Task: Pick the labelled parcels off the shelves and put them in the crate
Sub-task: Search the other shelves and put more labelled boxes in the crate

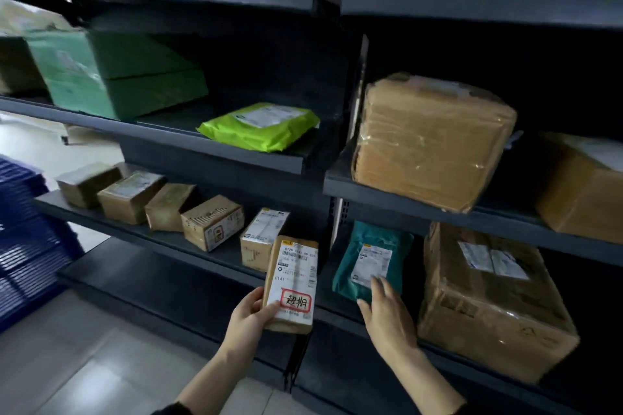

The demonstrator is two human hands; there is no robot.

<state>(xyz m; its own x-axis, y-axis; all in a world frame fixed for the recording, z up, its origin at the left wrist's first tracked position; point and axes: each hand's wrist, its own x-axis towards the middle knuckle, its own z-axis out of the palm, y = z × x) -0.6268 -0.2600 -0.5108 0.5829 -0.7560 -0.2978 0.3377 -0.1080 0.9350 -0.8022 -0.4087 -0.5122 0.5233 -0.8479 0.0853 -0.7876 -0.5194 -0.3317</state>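
Left hand (247, 317) pinches stamped parcel (291, 283) by 1 end; right hand (387, 312) fingers (380, 285) spread at teal mailer (371, 253). Slick bag may slip.

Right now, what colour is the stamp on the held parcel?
Red stamp on parcel; head view.

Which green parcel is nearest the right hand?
The teal mailer, low on the right, directly at the right hand. The lime mailer and green box sit higher, to the left.
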